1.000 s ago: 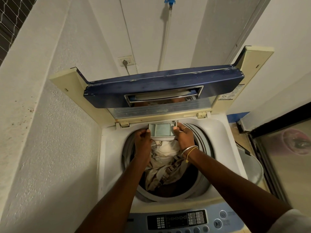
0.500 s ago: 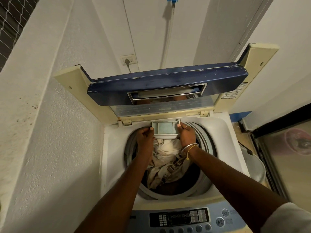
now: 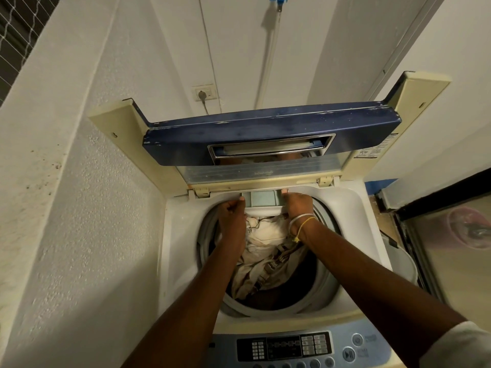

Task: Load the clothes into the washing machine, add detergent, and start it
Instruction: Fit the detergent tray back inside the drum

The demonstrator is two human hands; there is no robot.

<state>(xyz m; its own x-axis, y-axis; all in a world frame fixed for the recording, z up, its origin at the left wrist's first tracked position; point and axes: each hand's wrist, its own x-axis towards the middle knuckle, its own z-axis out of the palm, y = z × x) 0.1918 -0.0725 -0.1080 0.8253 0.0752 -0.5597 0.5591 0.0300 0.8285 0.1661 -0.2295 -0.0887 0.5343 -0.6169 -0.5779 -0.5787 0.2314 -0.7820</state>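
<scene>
At bottom centre of the frame: control panel (image 3: 292, 346) of the top-loading washing machine (image 3: 180, 248), blue-grey, with a dark display and round buttons. A white sleeve (image 3: 462, 346) shows at lower right.

Both forearms reach up the frame over the open drum. Clothes (image 3: 265, 251) lie inside the drum, a crumpled beige heap over darker fabric, partly under the arms.

Left hand (image 3: 232, 216): fingers curled, thumb tip pressed to the left front edge of the detergent drawer (image 3: 263, 199). Right hand (image 3: 299, 204): fingers curled, thumb at the drawer's right front corner; bracelets (image 3: 303, 220), one white and one yellow, on the wrist. The two hands clasp the drawer between them.

Drawer: pale green-grey, at the back rim of the drum opening, just under the lid hinge, mostly tucked into its slot. Contents cannot be made out.

Lid (image 3: 265, 136): raised, folded, dark blue panel with a chrome-edged window, cream frame on both sides.

Right of the machine: a pale basin (image 3: 401, 264), partly hidden.

Upper frame, white wall: socket (image 3: 206, 92) with a plug in it at centre left; a pale hose (image 3: 268, 62) hangs from a blue tap (image 3: 277, 0) at the top edge.
</scene>
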